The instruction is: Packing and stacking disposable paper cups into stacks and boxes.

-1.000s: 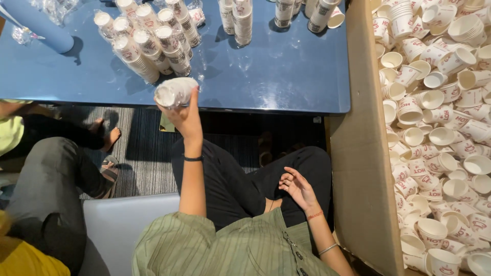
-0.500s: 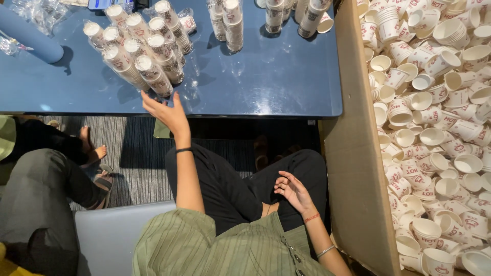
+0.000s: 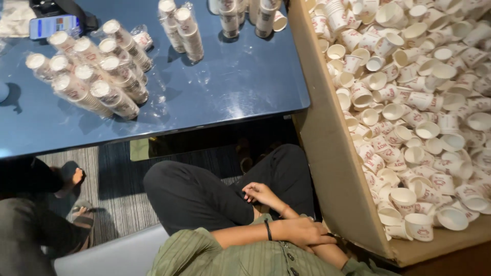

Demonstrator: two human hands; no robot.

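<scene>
Both hands rest empty in the lap beside the cardboard box (image 3: 332, 168): left hand (image 3: 302, 232) lies loosely over the right forearm, right hand (image 3: 261, 193) relaxed, fingers curled. Loose paper cups (image 3: 409, 117) fill that box; wrapped cup stacks (image 3: 92, 76) lie sorted on the blue table (image 3: 230, 92) left of it.

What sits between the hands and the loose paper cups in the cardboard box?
The box's near wall stands between them. Both hands lie in the lap, the right hand on the thigh, the left hand across the right forearm; the paper cups lie beyond the wall.
</scene>
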